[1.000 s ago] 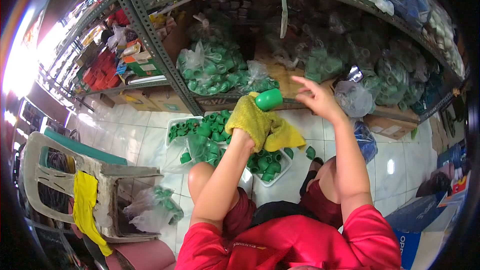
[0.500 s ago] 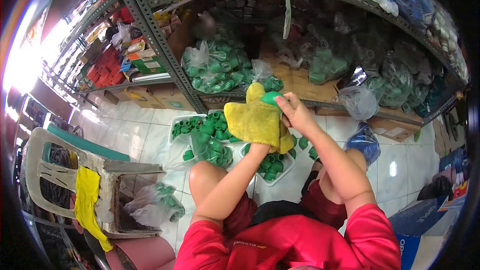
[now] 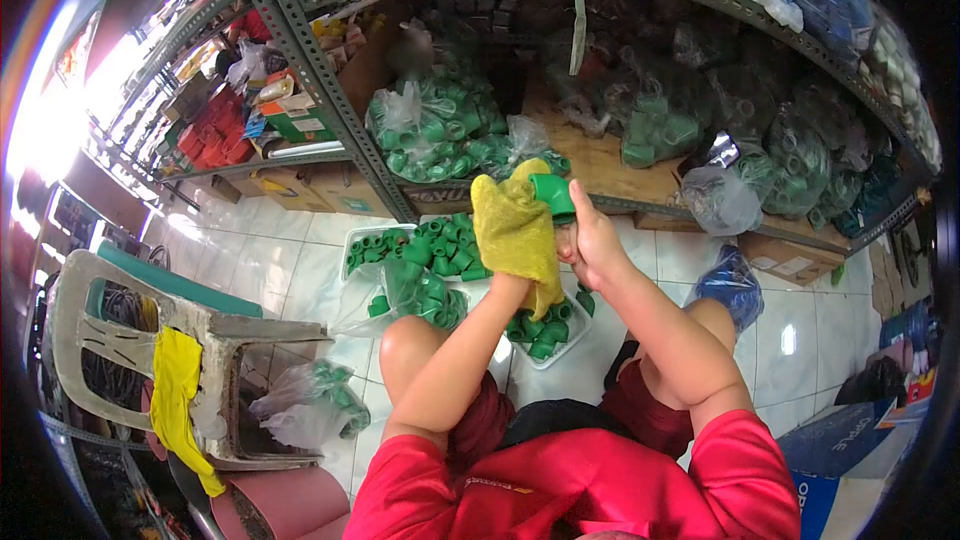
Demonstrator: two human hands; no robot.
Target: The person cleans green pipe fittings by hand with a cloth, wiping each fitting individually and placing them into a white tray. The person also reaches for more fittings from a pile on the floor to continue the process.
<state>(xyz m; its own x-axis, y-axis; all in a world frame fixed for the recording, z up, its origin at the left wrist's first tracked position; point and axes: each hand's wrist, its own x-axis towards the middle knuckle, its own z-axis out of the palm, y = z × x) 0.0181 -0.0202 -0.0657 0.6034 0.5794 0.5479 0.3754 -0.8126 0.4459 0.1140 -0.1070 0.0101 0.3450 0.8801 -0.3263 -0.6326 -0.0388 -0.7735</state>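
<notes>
A yellow cloth covers my left hand, which is closed through it around the side of a green pipe fitting. My right hand grips the same fitting from the right, thumb up along it. The fitting's open end faces up and left. Below the hands sits a white tray with green fittings. To its left are another white tray full of green fittings and a clear bag of fittings.
A metal shelf with bagged green fittings stands ahead. On the left is a worn plastic chair with a yellow cloth. A blue bag lies beside the right knee, and a blue box is at lower right.
The cloth and my left hand have shifted slightly right. The fitting has turned so its open end shows, and my right hand has changed its hold, thumb now upright.
</notes>
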